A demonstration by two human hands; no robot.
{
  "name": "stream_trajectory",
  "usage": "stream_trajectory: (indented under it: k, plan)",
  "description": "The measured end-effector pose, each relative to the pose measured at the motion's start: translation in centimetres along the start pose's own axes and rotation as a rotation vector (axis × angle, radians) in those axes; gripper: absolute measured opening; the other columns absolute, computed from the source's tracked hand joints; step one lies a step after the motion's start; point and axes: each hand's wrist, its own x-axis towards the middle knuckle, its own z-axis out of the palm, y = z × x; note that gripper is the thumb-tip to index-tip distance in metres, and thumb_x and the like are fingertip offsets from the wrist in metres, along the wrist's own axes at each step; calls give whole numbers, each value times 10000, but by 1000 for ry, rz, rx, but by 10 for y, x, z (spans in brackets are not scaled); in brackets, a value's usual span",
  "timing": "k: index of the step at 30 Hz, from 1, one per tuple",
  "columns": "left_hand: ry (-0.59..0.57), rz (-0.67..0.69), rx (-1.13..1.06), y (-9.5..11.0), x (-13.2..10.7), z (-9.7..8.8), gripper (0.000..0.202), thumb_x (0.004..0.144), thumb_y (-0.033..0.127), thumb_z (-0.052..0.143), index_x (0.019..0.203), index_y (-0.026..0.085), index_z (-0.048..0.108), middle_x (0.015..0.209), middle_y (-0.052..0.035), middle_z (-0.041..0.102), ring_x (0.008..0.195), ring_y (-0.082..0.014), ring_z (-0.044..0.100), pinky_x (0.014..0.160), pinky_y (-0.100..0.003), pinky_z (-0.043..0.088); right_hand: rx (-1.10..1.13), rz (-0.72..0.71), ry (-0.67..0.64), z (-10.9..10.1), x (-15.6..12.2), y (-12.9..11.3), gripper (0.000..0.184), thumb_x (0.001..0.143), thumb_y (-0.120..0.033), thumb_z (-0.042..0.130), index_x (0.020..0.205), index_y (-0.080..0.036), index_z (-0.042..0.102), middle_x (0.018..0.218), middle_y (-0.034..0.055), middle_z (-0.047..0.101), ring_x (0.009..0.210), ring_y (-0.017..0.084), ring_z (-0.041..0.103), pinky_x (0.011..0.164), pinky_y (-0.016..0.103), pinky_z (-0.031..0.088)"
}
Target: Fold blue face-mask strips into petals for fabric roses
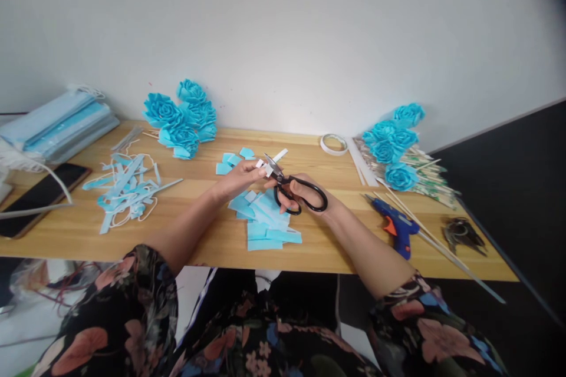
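Note:
My right hand grips black-handled scissors, fingers through the loops, blades pointing up and left. My left hand pinches a small white strip that sits at the scissor blades. Both hands hover over a pile of cut light-blue fabric pieces near the front of the wooden table. A few more blue squares lie just behind my left hand.
Blue fabric roses sit at the back left, more roses on sticks at the back right. A tape roll, blue glue gun, skewers, mask scraps, stacked masks and a phone lie around.

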Motion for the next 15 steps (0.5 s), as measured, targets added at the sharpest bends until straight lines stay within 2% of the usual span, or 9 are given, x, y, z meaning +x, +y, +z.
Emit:
stream_trajectory:
  k: [11, 15]
  plan:
    - [8, 4, -7, -5, 1, -3, 463, 739, 605, 741, 870, 161, 762, 917, -75, 700, 920, -222, 631, 943, -394, 440, 72, -37, 40, -5, 3, 8, 609, 872, -637, 577, 1164, -117, 702, 574, -54, 484, 421, 50, 362, 503, 268, 559]
    - [3, 31, 8, -2, 1, -3, 448, 743, 603, 739, 864, 172, 765, 907, -70, 706, 907, -212, 633, 905, -362, 451, 93, -56, 45, -5, 3, 7, 604, 870, -642, 577, 1148, -122, 705, 557, -59, 480, 417, 51, 354, 479, 251, 547]
